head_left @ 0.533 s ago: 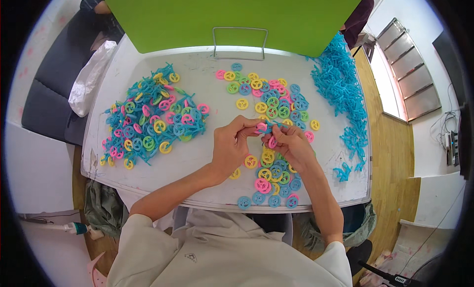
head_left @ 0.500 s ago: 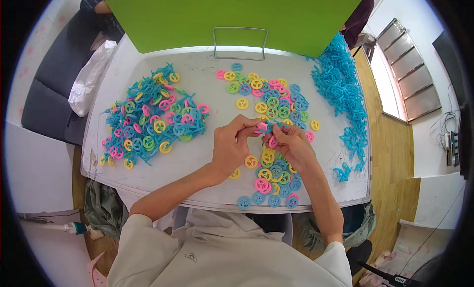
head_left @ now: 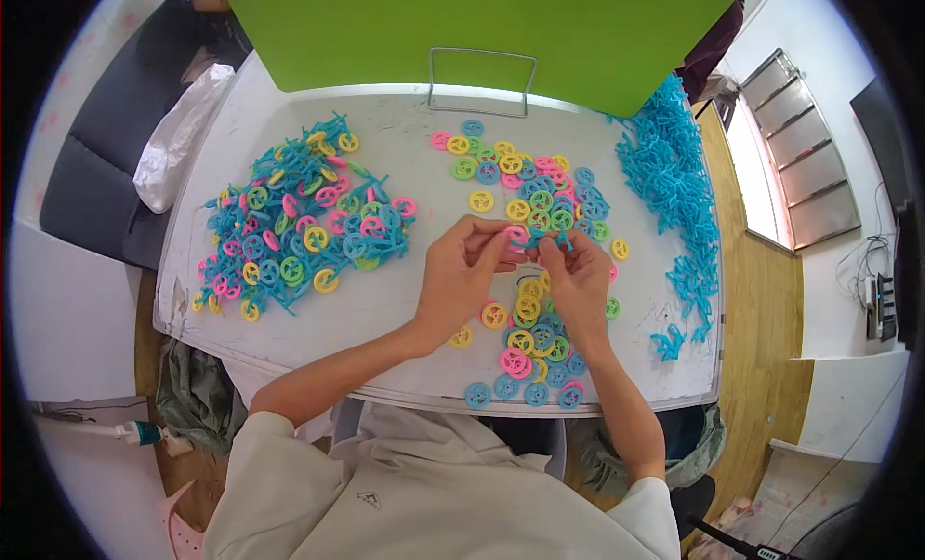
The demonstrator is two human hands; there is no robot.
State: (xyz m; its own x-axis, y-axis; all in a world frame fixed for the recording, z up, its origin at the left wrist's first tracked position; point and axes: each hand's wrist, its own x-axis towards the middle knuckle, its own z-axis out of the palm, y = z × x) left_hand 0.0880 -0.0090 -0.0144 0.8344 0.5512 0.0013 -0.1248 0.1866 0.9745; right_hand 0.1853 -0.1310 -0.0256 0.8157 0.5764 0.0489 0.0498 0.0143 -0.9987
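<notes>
My left hand [head_left: 451, 282] pinches a small pink plastic wheel [head_left: 515, 235] between thumb and fingers above the middle of the table. Close against it, my right hand [head_left: 578, 288] grips a blue branched plastic piece [head_left: 557, 240], its thumb pressed on it. Wheel and blue piece meet between the two hands; whether they are joined, the fingers hide. Below and beyond my hands lie loose spoked wheels [head_left: 518, 210] in pink, yellow, green and blue.
On the left is a heap of blue pieces with coloured wheels on them [head_left: 253, 244]. Bare blue branched pieces [head_left: 665, 155] pile along the right edge. A green board [head_left: 482, 30] with a wire handle [head_left: 479, 109] stands at the back. Other people are partly visible behind it.
My right hand has turned, its fingers now more upright, and the blue piece shows more clearly. A second pink wheel by the right fingers is now mostly hidden. The view has shifted slightly.
</notes>
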